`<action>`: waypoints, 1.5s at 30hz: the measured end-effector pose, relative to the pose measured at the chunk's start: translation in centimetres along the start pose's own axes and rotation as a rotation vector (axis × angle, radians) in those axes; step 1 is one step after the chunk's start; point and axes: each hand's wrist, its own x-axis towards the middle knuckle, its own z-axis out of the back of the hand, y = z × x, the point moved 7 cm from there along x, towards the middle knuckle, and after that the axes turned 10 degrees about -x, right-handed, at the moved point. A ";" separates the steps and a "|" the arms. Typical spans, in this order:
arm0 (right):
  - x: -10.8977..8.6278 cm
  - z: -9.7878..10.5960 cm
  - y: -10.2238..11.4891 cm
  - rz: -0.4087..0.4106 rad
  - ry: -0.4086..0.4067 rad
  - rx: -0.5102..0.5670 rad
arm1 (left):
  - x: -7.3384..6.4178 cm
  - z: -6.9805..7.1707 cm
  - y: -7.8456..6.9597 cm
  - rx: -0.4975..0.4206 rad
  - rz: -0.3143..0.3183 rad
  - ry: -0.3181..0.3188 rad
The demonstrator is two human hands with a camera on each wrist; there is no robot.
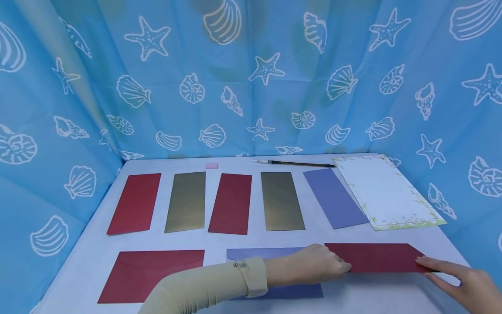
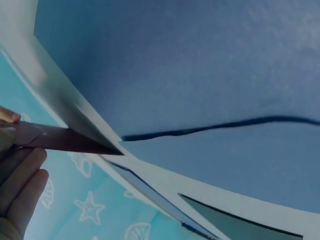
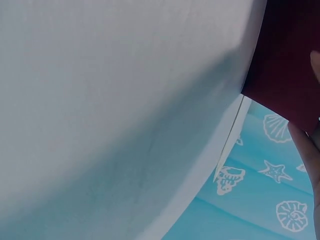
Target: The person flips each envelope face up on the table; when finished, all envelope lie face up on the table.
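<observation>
Both hands are in: left (image 1: 317, 261) and right (image 1: 468, 280) pinch opposite ends of a dark-red rectangular paper envelope (image 1: 378, 258), lifted off the white desk (image 1: 353, 293), right of the periwinkle paper envelope (image 1: 294, 292). A light, level grip should prevent creasing. Its long axis runs crosswise, far end pointing away from the periwinkle one.

Dark red oblong envelope (image 1: 376, 257) aloft over the white table (image 1: 364, 298), near right, between both hands (image 1: 319, 264) (image 1: 466, 279).
</observation>
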 end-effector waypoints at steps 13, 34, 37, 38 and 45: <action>0.9 1.9 -1.4 -0.082 -0.174 0.035 | 0.0 1.9 1.0 -0.012 0.045 -0.160; 2.7 3.5 -1.9 -0.207 -0.092 0.219 | -2.2 2.1 4.5 -0.771 0.386 -0.294; 3.0 3.0 -2.0 -0.218 -0.024 0.205 | -2.2 2.0 4.9 -0.782 0.437 -0.303; 3.1 2.8 -2.0 -0.224 -0.003 0.201 | -2.1 1.9 5.0 -0.783 0.452 -0.306; 4.0 1.1 -2.5 -0.236 0.115 0.192 | -1.7 0.8 6.6 -0.754 0.537 -0.311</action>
